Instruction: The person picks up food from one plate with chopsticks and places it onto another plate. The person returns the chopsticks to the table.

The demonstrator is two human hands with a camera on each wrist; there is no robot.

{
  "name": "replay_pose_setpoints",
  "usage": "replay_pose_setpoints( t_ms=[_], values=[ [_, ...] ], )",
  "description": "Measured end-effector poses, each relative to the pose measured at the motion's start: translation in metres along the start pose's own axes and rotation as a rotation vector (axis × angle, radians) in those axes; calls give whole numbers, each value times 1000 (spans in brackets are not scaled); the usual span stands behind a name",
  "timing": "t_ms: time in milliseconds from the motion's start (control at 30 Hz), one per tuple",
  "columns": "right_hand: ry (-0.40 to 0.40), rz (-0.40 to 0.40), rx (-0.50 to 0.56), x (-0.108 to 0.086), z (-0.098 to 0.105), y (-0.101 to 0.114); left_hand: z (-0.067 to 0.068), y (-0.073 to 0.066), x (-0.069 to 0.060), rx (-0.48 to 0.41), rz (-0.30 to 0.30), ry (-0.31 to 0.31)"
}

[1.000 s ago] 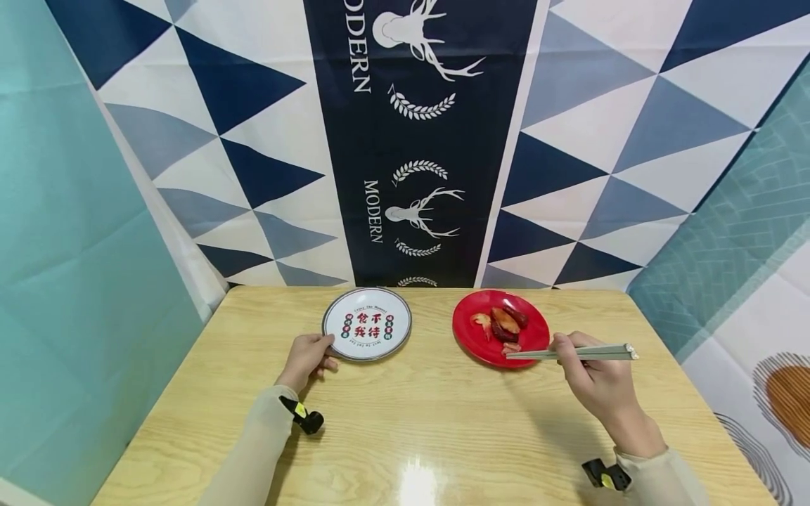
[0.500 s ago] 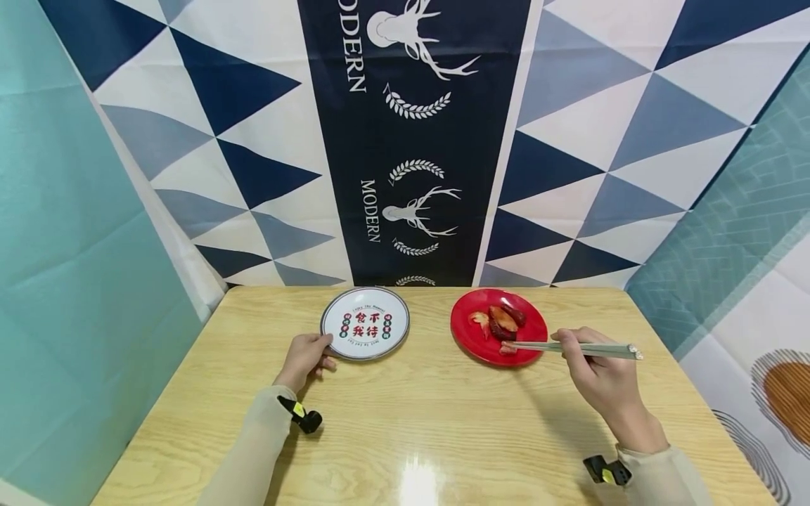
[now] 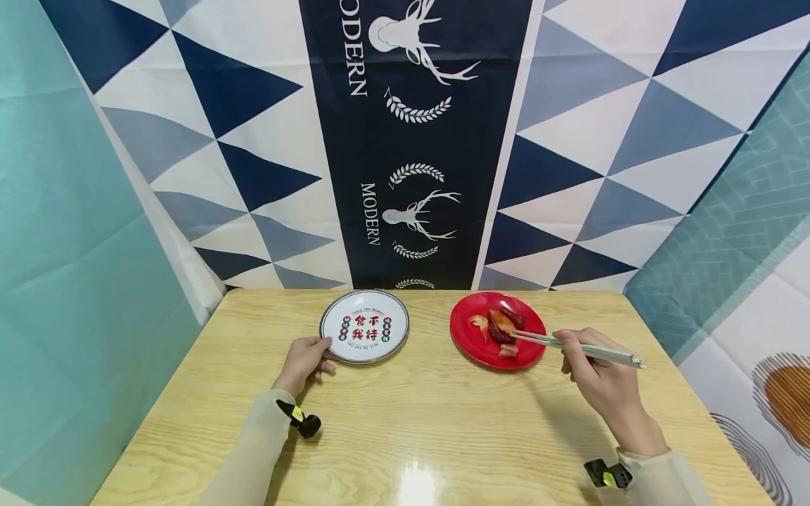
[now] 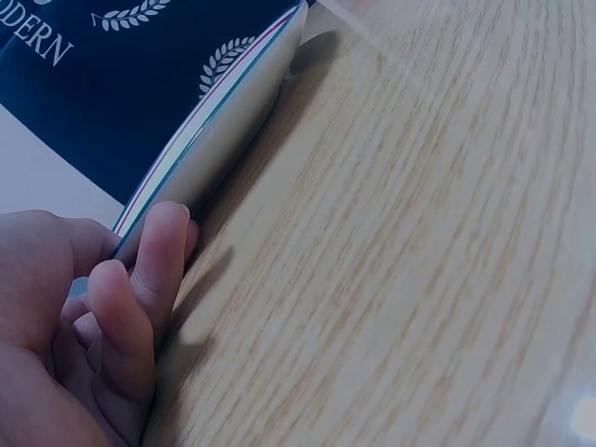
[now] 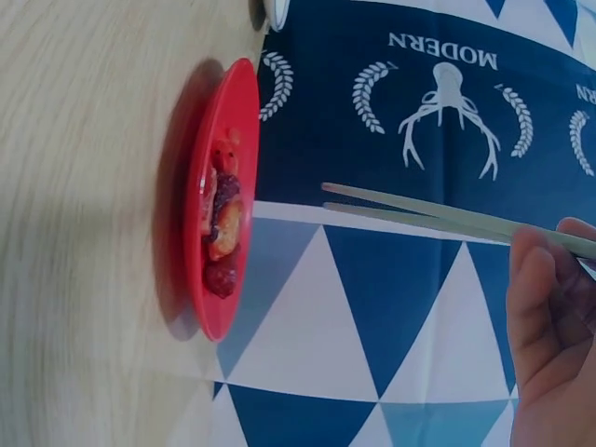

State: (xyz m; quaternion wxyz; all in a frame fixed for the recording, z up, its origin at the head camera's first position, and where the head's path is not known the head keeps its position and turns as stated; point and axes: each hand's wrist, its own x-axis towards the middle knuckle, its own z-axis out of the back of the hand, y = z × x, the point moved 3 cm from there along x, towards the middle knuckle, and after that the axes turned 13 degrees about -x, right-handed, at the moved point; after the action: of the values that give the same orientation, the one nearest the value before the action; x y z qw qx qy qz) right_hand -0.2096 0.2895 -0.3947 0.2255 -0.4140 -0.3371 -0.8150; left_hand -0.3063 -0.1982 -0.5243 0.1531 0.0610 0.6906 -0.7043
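Observation:
My left hand (image 3: pixel 304 362) pinches the near-left rim of a white plate (image 3: pixel 397 344) with red and green lettering. In the left wrist view the thumb and fingers (image 4: pixel 166 247) are at the plate's edge (image 4: pixel 219 154). In my right hand (image 3: pixel 601 379) is a pair of pale green chopsticks (image 3: pixel 585 347), pointing left over a red plate (image 3: pixel 467 348). Their tips are slightly parted and hold nothing; the right wrist view shows them raised clear of the food. On the red plate lie a glossy orange-brown piece (image 3: pixel 501 321), dark red pieces (image 3: pixel 513 316), a pale orange piece (image 3: pixel 480 325) and a small pink piece (image 3: pixel 508 350).
Both plates stand near the back edge of a light wooden table (image 3: pixel 405 414), with a gap between them. Right behind it hangs a patterned cloth (image 3: pixel 418 140) with triangles and deer heads. A teal cloth (image 3: pixel 82 281) borders the left side.
The chopstick tips have left the small pink piece and risen, now pointing more toward the back of the red plate. The pink piece stays on the plate. My left hand keeps its place.

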Motion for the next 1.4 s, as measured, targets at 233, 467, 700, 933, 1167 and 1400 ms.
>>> replay_pose_setpoints(
  t_ms=[233, 467, 700, 933, 1167, 1400],
  values=[
    [47, -181, 8, -9, -4, -13, 1, 2, 0, -5, 17, 11],
    [122, -307, 51, -7, -10, -19, 1, 5, -5, -7, 19, -7],
    [123, -374, 68, -12, -12, -23, 0, 1, 0, 2, 7, 1],
    [139, -402, 55, -17, -15, -27, -1, -4, 2, -2, 11, 4],
    [176, -367, 9, -11, -15, -13, -2, -2, 0, -16, 16, 3],
    [204, -364, 36, -17, -21, -16, -1, -1, -1, -9, 9, -8]
  ],
)
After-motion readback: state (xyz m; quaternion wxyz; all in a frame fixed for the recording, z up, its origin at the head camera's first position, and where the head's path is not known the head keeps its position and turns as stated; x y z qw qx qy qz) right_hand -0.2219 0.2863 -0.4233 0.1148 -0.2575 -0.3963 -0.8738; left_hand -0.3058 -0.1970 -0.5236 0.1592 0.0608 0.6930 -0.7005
